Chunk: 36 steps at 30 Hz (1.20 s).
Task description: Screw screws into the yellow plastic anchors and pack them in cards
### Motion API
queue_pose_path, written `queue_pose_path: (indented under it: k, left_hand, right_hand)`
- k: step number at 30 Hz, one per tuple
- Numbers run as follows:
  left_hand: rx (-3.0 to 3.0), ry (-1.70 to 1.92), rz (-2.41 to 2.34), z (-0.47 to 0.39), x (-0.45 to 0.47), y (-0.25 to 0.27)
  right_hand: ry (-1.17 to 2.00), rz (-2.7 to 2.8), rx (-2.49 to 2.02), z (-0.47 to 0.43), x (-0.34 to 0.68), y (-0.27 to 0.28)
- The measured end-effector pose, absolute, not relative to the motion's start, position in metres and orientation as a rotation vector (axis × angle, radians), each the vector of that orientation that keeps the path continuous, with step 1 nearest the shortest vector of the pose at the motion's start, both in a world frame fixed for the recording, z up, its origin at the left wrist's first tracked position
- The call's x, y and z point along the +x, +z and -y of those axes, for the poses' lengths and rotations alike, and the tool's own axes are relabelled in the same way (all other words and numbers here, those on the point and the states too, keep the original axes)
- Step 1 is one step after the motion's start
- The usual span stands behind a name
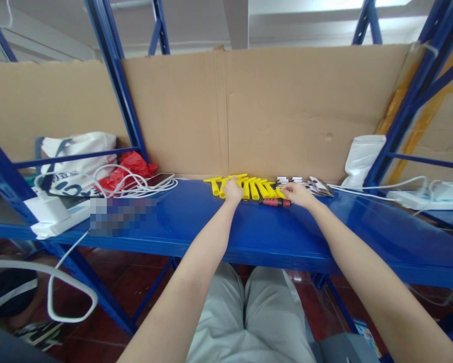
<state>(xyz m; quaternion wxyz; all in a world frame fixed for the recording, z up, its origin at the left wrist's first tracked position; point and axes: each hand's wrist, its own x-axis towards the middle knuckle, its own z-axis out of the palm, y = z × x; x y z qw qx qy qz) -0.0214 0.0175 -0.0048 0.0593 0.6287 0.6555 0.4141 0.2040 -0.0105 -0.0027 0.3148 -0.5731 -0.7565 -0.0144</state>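
Note:
Several yellow tapered plastic pieces (254,189) lie side by side in a row near the back of the blue shelf, their wider round ends towards me. My left hand (233,189) is over the left part of this row, its fingers curled down onto a yellow piece and partly hidden by the back of the hand. At the row's right end my right hand (296,193) pinches the last yellow piece (279,192) between thumb and fingers. Just in front of that end lies a red and black screwdriver-like handle (275,202), close below my right fingertips.
Behind the shelf (196,222) stands a cardboard wall (279,111). Black-and-white flat pieces (319,186) and a white pouch (362,159) sit at right. White cables (146,189), a red plastic bag (131,169), a cloth bag (82,161) and power strips (65,219) flank the left side.

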Motion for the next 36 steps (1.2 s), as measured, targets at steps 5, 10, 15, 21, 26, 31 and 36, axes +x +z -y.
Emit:
queue_pose_path:
  k: [5,10,15,21,26,31,36]
  left_hand:
    - [1.839,1.345,-1.915,-0.017,-0.02,-0.002]
    - [1.806,1.443,-1.837,-0.016,-0.019,0.0]
    - [1.964,1.591,-1.669,-0.013,-0.013,0.001]
    - [2.378,1.606,-1.297,-0.004,0.002,0.0]
    - [2.706,1.465,-0.989,0.008,0.014,-0.003]
    - [2.922,1.302,-0.772,0.015,0.022,-0.007]
    - [2.967,1.257,-0.77,0.018,0.023,-0.007]
  right_hand:
    - [-0.024,1.995,-1.487,0.01,0.205,-0.003]
    - [-0.01,1.984,-1.486,0.01,0.205,-0.004]
    - [0.032,1.91,-1.537,0.01,0.203,-0.002]
    - [0.102,1.555,-1.538,0.006,0.202,0.0]
    - [0.334,1.256,-1.33,0.002,0.203,0.002]
    - [0.542,1.13,-1.214,0.005,0.205,0.004]
    - [0.643,1.028,-1.159,0.005,0.206,0.006]
